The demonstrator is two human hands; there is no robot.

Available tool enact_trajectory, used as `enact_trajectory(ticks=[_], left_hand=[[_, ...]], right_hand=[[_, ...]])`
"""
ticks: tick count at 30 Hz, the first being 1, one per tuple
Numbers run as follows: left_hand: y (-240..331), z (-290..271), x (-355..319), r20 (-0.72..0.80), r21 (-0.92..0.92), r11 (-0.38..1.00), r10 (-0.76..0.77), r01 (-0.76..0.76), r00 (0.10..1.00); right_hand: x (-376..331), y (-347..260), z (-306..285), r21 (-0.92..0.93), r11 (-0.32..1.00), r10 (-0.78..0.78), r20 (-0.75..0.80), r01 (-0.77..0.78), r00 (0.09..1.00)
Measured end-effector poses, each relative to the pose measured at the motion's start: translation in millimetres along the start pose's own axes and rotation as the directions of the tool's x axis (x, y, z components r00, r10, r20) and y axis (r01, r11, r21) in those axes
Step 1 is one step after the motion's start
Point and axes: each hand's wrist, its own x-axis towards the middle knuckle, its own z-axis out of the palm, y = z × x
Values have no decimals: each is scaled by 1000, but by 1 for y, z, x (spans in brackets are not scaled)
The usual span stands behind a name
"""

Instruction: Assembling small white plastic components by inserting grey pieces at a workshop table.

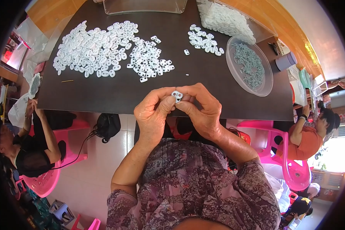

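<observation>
Between my fingertips, just over the near edge of the dark table (115, 100), is a small white plastic piece with holes (177, 94). My left hand (154, 111) pinches it from the left, thumb and forefinger pressed on it. From the other side my right hand (201, 109) grips the same piece with thumb and forefinger. Whether it is one part or two put together, I cannot tell. Straight ahead lies a pile of small white pieces with square holes (147, 59). Farther left spreads a bigger heap of white oval pieces (92, 50).
At the right stands a clear round tub (229, 63) of small grey-green parts (250, 65). Behind it a clear bin holds many white pieces (228, 19). A small group of white ovals (205, 39) lies nearby. People sit on pink chairs (281, 147) at both sides.
</observation>
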Motion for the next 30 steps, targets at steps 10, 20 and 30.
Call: enact_trajectory(ticks=[10, 20, 30], left_hand=[[-1, 3, 0, -61, -75, 996, 40, -45, 997], [-5, 3, -2, -89, -75, 995, 61, -68, 994], [-10, 7, -5, -136, 15, 992, 124, -123, 983]], right_hand=[[-4, 0, 10, 50, 997, -62, -17, 63, 998], [-4, 1, 15, -86, 985, -154, -56, 149, 987], [0, 5, 20, -202, 932, -326, -115, 299, 938]])
